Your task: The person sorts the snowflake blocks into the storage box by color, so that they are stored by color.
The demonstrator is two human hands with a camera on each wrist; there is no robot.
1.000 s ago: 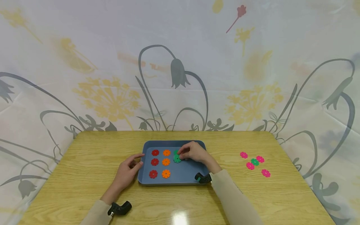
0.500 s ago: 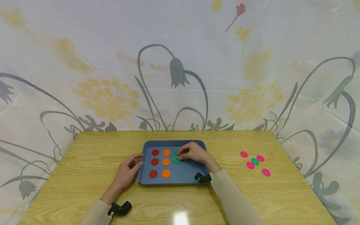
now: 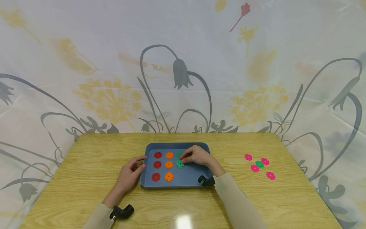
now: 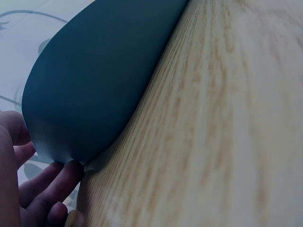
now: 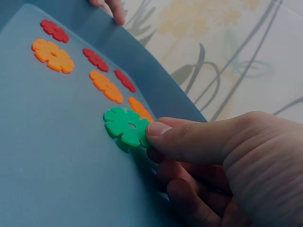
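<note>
My right hand [image 3: 197,155] pinches a green flower-shaped disc [image 5: 128,125] between thumb and fingertips, low over the blue tray [image 3: 188,184]. Just behind it, another green disc [image 3: 179,155] is partly covered by the fingers. Left of these, a column of orange flower discs [image 3: 169,164] and a column of red flower discs [image 3: 157,164] lie flat in the tray. My left hand [image 3: 130,173] holds the tray's left edge, fingertips at the rim. In the left wrist view, its fingers [image 4: 52,184] press the tray's outer wall.
On the wooden table [image 3: 94,165], right of the tray, lie several pink flower discs [image 3: 270,176] and a green flower disc [image 3: 259,164]. A patterned cloth [image 3: 183,105] hangs behind the table. Black cameras sit on both wrists.
The pinched green disc has shifted slightly toward the near side of the tray, coming level with the middle row. My left hand keeps its place at the tray's edge.
</note>
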